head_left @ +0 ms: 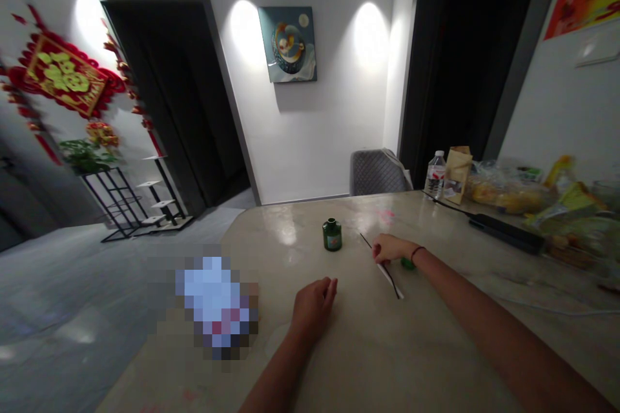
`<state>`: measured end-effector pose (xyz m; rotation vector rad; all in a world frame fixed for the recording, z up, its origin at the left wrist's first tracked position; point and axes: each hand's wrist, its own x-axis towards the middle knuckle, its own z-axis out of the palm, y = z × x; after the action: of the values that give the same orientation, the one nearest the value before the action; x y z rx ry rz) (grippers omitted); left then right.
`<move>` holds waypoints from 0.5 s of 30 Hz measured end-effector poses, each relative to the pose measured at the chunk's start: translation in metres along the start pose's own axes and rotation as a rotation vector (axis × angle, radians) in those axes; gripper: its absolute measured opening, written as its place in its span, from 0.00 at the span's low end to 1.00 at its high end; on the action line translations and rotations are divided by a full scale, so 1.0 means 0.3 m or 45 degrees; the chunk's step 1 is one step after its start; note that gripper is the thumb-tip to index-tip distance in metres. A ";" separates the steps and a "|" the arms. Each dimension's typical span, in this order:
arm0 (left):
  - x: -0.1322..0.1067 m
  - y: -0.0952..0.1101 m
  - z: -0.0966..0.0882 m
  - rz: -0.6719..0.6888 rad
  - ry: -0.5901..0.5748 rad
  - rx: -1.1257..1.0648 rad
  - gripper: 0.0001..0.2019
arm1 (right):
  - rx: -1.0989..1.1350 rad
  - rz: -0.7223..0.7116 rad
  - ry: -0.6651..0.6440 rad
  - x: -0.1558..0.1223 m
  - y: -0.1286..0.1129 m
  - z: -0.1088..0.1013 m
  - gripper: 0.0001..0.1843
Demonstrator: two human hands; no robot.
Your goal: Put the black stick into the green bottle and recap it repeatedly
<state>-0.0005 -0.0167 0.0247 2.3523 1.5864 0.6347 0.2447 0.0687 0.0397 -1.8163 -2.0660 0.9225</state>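
A small dark green glass bottle (332, 239) with an uncovered neck stands upright on the table. To its right, my right hand (387, 248) pinches a thin black stick (365, 241) that lies slanted across the tabletop. A narrow white strip (389, 277) runs along the stick's near part. Partly hidden under my right wrist is a small green object (407, 263). My left hand (314, 303) rests on the table in front of the bottle, its fingers loosely bent and slightly apart, with nothing seen in them.
A pixelated, pale blue block (216, 300) covers something at the table's left. Along the right edge are a black power strip (506, 232) with a cord, a water bottle (435, 175), a paper bag (458, 174) and plastic food bags (508, 190). A grey chair (378, 172) stands behind the table.
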 end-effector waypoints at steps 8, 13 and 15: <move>0.003 0.002 -0.003 -0.047 -0.041 -0.023 0.22 | -0.037 0.017 0.000 -0.010 0.000 0.015 0.06; 0.001 -0.001 -0.001 -0.014 -0.010 -0.054 0.23 | 0.047 0.073 -0.010 -0.017 0.016 0.008 0.09; 0.001 -0.001 0.000 -0.021 -0.013 -0.059 0.23 | 0.058 0.083 -0.001 -0.020 0.019 0.001 0.08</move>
<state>-0.0008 -0.0163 0.0247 2.3032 1.5685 0.6481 0.2503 0.0630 0.0375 -1.8698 -1.9799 0.9789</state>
